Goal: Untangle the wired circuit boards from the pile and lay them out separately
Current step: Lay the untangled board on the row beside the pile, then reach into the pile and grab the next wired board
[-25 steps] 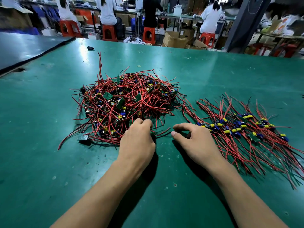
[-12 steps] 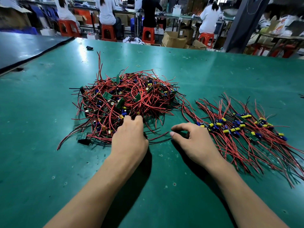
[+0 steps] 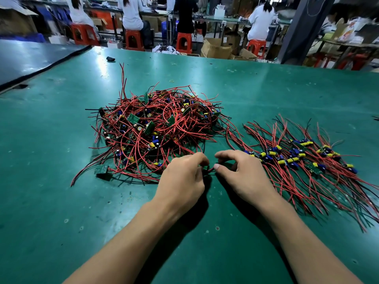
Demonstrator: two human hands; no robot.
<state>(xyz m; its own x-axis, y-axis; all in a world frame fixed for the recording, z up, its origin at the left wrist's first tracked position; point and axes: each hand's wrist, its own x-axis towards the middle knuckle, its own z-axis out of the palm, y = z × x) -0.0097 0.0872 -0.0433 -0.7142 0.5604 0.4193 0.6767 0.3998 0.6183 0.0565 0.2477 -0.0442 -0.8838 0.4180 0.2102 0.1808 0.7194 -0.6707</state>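
Observation:
A tangled pile (image 3: 158, 128) of small green circuit boards with red and black wires lies at the middle of the green table (image 3: 61, 201). To its right, a row of separated boards (image 3: 297, 156) is laid out with wires fanned toward me. My left hand (image 3: 182, 181) and my right hand (image 3: 244, 175) meet at the pile's near edge. Between their fingertips sits a small wired board (image 3: 207, 169), mostly hidden; my left fingers curl round it and my right thumb and fingers pinch at its wires.
One loose board (image 3: 101, 169) lies at the pile's near-left edge. A small black object (image 3: 110, 58) and a rubber band (image 3: 171, 80) lie farther back. Beyond the table's far edge, people sit on red stools among cardboard boxes.
My left hand pulled back from the pile toward the right, drawing a board out. My right hand moved left and its fingers closed in to meet the left hand.

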